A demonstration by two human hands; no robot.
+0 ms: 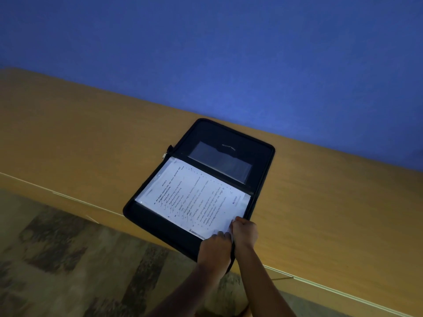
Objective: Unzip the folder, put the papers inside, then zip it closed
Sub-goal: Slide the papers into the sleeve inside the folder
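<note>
Under both hands, at the near corner of the open folder [256,154], lies the stack of papers [194,197]. Its long axis runs away from the hands, up and to the left, along the folder's lower half on the table [80,138]. The left hand [215,250] presses flat on the corner; the right hand [243,232] pinches the paper edge. Both are equally near, so seating the corner looks like the step in hand.

Both bare forearms reach forward, close together. Left hand [216,249] lies palm down, fingers curled. Right hand [244,232] is closed, knuckles up, touching the left.
</note>
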